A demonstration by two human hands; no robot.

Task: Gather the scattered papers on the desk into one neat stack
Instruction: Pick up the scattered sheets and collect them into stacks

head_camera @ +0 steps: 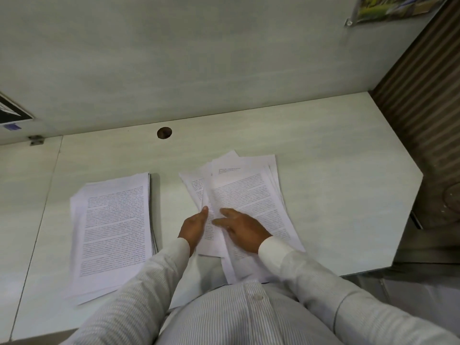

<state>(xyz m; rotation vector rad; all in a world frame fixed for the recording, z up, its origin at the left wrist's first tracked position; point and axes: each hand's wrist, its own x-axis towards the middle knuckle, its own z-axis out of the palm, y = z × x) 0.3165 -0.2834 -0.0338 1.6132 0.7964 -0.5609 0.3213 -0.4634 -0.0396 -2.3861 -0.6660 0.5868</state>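
Observation:
A fairly tidy stack of printed white papers lies on the left part of the pale desk. To its right a loose, fanned pile of printed sheets lies askew, its near edge hanging past the desk's front. My left hand grips the left edge of one sheet in that pile, thumb on top. My right hand rests flat on the pile with fingers straight, pointing left.
A round cable hole sits in the desk behind the papers. A pale partition wall rises at the back, a ribbed brown panel at the right. The desk's right corner is cut off at an angle. A metal bracket sits at far left.

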